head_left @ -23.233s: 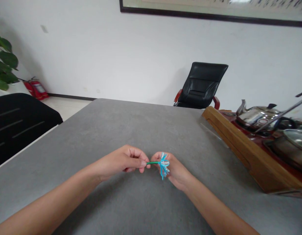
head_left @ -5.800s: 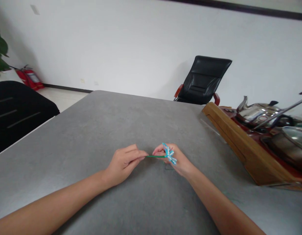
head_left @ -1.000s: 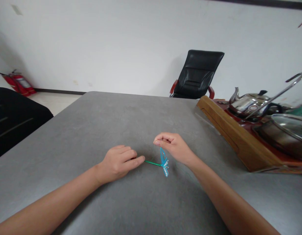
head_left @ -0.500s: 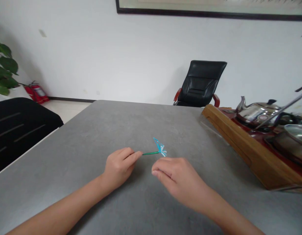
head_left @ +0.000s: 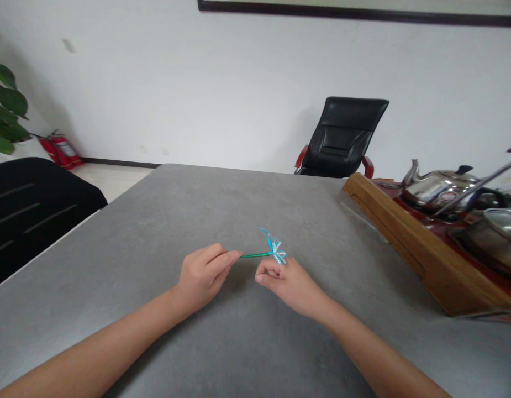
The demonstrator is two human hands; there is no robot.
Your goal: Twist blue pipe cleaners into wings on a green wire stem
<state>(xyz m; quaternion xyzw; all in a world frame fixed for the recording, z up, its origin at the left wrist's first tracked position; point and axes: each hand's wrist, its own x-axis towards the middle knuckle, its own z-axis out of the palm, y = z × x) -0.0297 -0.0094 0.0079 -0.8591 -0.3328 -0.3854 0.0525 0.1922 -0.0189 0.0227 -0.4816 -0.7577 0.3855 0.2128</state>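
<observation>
- left fingers (head_left: 228,255): pressed together, pinching the end of the green stem (head_left: 255,255)
- right fingers (head_left: 269,271): loosely curled, just under the blue beaded bloom (head_left: 274,249); cannot tell whether they grip it
- the stem and bloom form one small wire flower, held between the hands above the table
- left hand (head_left: 201,279) and right hand (head_left: 286,284): near each other, not touching, over the grey table (head_left: 114,232)
- to the right, a wooden tray (head_left: 404,249) holds a steel kettle (head_left: 437,188)
- beyond the table, a black leather office chair (head_left: 342,135) stands by the wall

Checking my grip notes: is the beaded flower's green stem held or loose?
Held: the green stem ends pinched in the left hand.
</observation>
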